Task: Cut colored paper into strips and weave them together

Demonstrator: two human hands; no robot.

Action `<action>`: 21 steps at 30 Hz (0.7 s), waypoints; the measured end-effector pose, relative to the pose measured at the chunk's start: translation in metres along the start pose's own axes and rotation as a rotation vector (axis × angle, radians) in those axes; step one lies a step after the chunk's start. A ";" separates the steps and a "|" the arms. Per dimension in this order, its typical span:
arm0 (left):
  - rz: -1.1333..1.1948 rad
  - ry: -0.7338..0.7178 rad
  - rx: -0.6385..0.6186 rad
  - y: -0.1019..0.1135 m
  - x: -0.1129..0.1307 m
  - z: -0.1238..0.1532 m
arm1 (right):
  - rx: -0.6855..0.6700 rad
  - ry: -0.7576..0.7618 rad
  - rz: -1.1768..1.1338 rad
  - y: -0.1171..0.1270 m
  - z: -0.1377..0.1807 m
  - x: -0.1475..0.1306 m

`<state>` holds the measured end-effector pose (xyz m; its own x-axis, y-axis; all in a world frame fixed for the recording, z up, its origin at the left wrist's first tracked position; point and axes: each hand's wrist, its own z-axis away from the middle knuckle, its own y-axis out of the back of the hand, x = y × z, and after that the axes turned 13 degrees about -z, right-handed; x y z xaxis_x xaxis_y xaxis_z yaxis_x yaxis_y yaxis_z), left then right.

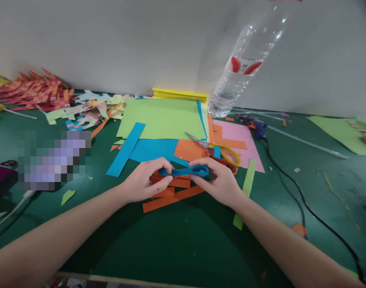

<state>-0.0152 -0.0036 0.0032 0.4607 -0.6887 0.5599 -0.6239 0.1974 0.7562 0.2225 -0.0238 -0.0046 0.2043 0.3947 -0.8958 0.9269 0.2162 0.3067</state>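
Between my two hands is a blue paper strip [183,172], bent into a flattened loop and held above the table. My left hand [149,178] pinches its left end between thumb and fingers. At the right end, my right hand [217,178] grips the curled part of the strip. Orange paper strips [171,200] lie just below and behind the loop. Scissors with yellow and red handles [227,152] rest beyond my right hand on coloured paper. A flat blue strip [125,150] lies to the left, and a light green strip [248,184] lies by my right wrist.
Green paper sheets [161,118] are stacked at the back. A plastic bottle [237,76] stands behind them near the wall. A glue gun [257,128] trails a black cord along the right. Woven red-orange paper pieces [35,92] and scraps fill the back left, near a blurred purple object [57,162].
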 end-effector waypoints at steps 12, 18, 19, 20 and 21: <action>0.052 0.148 0.002 -0.007 -0.007 -0.001 | -0.027 0.037 0.082 -0.001 -0.002 -0.001; 0.090 0.068 -0.032 -0.007 -0.004 -0.001 | -0.054 0.053 0.132 -0.001 -0.001 0.003; 0.082 0.052 -0.032 -0.007 -0.003 0.000 | -0.054 0.059 0.144 0.000 0.000 0.003; 0.072 0.035 -0.030 -0.007 -0.003 0.000 | -0.054 0.067 0.156 0.000 0.001 0.003; 0.057 0.019 -0.026 -0.006 -0.002 0.000 | -0.052 0.075 0.169 0.000 0.002 0.003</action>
